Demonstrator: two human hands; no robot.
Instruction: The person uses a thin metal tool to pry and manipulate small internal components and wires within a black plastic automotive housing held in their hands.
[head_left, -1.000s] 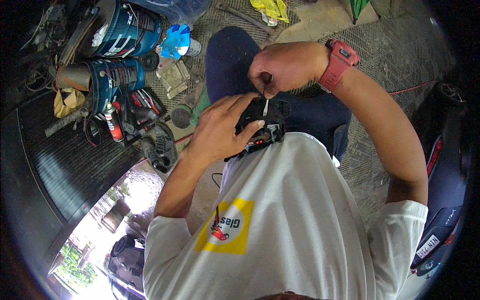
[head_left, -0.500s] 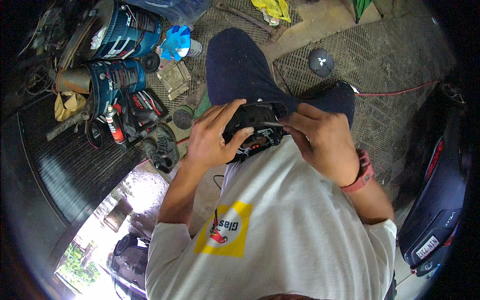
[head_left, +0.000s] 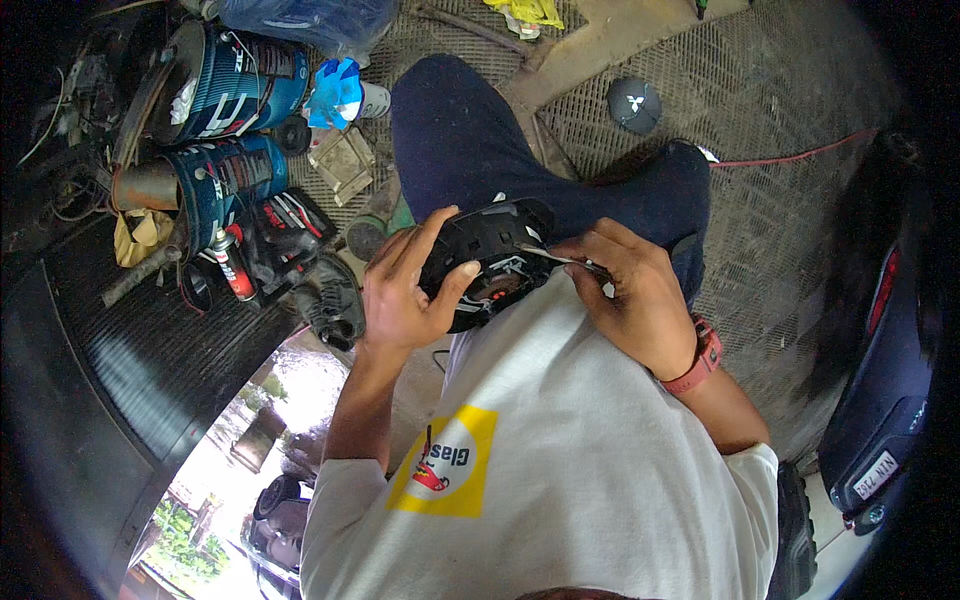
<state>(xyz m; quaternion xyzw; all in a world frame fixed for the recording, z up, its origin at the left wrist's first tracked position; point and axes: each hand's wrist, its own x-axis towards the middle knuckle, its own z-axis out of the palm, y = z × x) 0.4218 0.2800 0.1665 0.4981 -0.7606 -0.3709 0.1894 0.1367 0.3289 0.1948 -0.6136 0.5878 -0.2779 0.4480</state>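
Note:
A black plastic housing [head_left: 475, 238], its inside showing metal parts and some red bits, rests at my lap against the white shirt. My left hand [head_left: 402, 295] grips its left side, the thumb over the near rim and the fingers along the far side. From the right, my right hand [head_left: 635, 295] pinches a thin, greyish strip-like tool [head_left: 540, 252] whose tip reaches the housing's right rim. The fingers hide most of that tool, so its kind does not show. A red watch [head_left: 700, 358] is on my right wrist.
Blue buckets [head_left: 225, 165], a spray can [head_left: 233, 265] and a dark shoe [head_left: 335, 300] stand at the left. A dark cap [head_left: 634, 105] lies on the textured floor mat beyond my knees. A red cable [head_left: 790, 158] runs right, near a dark vehicle [head_left: 870, 420].
The housing and both hands have shifted slightly left in view, and the housing's inside faces up more. The tool's tip has stayed near the rim. The surroundings shifted with the head.

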